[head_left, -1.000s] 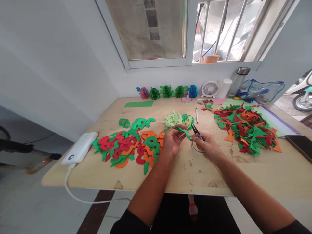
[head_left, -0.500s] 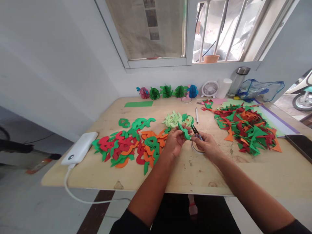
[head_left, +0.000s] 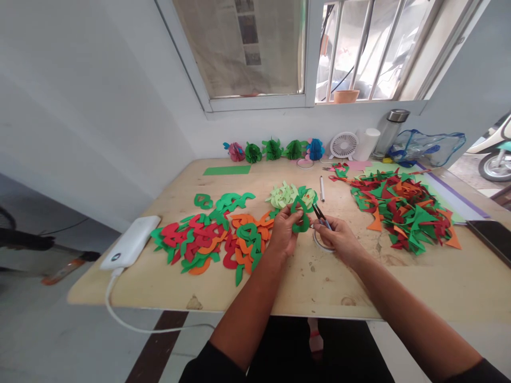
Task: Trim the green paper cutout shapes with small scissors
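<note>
A green paper cutout (head_left: 301, 222) is pinched in my left hand (head_left: 285, 232), its curved shape turned toward the camera. Close on its right, my right hand (head_left: 337, 236) holds dark-tipped scissors (head_left: 320, 215), the blades pointing up and left, apart from the paper. Just behind both hands lie pale green cutouts (head_left: 283, 195) and a few darker green ones. Left of my left hand are orange and green cutouts (head_left: 250, 239), with red and green cutouts (head_left: 195, 236) farther left.
Paper scraps (head_left: 411, 207) are heaped at the right, beside a black phone (head_left: 493, 239). A white power bank (head_left: 130, 242) with a cable lies at the left edge. Paper figures (head_left: 273, 150), a small fan (head_left: 344, 145) and a bottle (head_left: 392, 133) stand along the wall. A pen (head_left: 322, 189) lies behind the scissors.
The green cutout has been turned in my left hand from a narrow, slanted strip to an upright looped shape. My right hand and the scissors have hardly moved.
</note>
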`<state>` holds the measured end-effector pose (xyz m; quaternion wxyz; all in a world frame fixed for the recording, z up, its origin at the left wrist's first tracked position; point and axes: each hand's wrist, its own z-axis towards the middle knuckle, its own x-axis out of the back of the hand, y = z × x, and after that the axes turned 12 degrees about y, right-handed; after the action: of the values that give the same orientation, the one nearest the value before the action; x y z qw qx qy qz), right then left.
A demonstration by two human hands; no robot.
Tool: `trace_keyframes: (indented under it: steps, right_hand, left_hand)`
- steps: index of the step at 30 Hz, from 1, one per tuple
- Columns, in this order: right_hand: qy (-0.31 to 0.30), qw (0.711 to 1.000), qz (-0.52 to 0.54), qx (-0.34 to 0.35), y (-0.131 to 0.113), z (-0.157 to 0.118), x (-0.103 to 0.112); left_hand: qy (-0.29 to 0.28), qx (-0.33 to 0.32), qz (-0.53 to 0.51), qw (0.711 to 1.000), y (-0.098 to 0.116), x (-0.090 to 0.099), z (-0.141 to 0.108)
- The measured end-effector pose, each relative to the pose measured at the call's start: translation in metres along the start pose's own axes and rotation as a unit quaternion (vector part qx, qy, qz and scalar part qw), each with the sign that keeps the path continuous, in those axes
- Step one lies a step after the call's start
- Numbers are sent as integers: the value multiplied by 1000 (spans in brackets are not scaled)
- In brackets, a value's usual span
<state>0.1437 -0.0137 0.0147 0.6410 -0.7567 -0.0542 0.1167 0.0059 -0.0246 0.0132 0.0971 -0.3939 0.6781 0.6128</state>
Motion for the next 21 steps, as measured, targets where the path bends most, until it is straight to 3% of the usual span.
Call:
trace_keyframes:
  steps: [3, 6, 12, 21]
  right_hand:
    - [36, 999, 2, 4, 0, 2, 1]
    - [63, 998, 11, 15, 0, 3, 1]
    - [101, 993, 34, 42, -1, 4, 2]
    - [110, 992, -6, 54, 0, 7, 4]
  left_hand:
    - [56, -43, 36, 997, 0, 0, 1]
    - [76, -61, 61, 993, -1, -2, -1]
    - [56, -43, 105, 992, -12, -6, -8]
    - [23, -12, 148, 989, -19, -9, -11]
